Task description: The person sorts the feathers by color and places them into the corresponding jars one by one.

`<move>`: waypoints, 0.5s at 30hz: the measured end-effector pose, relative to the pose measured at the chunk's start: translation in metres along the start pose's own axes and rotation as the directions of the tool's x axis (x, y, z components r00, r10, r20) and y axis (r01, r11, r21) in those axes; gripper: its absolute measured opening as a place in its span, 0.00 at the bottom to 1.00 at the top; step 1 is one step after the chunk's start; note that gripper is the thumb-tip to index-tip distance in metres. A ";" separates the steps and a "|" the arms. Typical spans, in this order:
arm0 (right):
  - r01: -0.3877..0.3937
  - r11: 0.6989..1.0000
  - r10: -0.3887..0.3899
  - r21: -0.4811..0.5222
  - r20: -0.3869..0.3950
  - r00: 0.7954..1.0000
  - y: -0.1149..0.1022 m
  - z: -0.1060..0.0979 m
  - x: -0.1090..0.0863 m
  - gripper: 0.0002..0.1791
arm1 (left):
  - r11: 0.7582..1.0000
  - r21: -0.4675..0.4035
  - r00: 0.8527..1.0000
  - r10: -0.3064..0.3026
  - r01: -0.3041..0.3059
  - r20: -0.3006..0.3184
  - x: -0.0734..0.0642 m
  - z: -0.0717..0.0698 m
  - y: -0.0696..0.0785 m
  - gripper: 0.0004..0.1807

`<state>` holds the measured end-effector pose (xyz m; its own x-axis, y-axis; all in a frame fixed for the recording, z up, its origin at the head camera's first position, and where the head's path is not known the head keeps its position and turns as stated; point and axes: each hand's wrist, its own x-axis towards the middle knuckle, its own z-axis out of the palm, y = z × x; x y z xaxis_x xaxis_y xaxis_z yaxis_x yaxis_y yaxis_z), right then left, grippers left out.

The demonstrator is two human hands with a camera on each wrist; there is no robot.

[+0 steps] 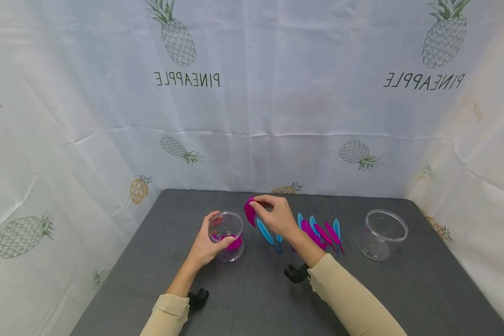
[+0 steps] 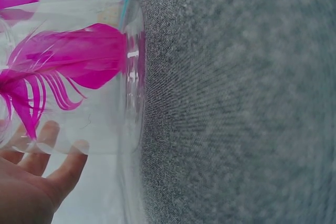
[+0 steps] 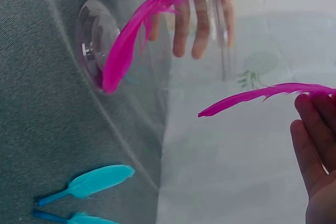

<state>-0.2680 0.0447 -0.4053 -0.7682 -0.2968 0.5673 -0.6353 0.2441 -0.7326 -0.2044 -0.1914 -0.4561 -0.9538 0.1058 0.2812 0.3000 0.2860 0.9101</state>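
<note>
Your right hand [image 1: 276, 217] had a curved magenta feather [image 1: 249, 213] pinched midair near the round clear plastic jar [image 1: 231, 230] your left hand [image 1: 205, 245] gripped, and the feather seemed super light, bendy, tbh probably best held by the quill.

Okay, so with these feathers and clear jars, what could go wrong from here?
The pink feather pinched by the right hand is outside the jar the left hand grips; it could slip and land on the table. Another pink feather reaches well up inside that jar, so the two might snag. Loose feathers lie close to the right forearm in the head view; a sweep might scatter them.
</note>
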 end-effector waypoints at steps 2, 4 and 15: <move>0.013 1.000 -0.013 -0.008 0.001 1.000 -0.004 0.001 0.002 0.09 | 1.000 0.000 1.000 0.001 -0.001 0.001 0.000 0.000 0.000 0.49; 0.027 1.000 -0.027 -0.008 -0.001 1.000 -0.008 0.002 0.004 0.08 | 1.000 -0.001 1.000 0.004 -0.004 0.000 0.000 0.000 0.000 0.48; 0.112 0.993 -0.112 0.033 -0.012 0.994 -0.021 0.002 0.011 0.08 | 1.000 -0.002 1.000 0.010 -0.010 0.000 0.000 0.000 0.001 0.49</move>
<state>-0.2628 0.0349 -0.3845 -0.6933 -0.3110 0.6501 -0.7145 0.1791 -0.6763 -0.2040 -0.1907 -0.4551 -0.9508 0.1083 0.2904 0.3095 0.2831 0.9078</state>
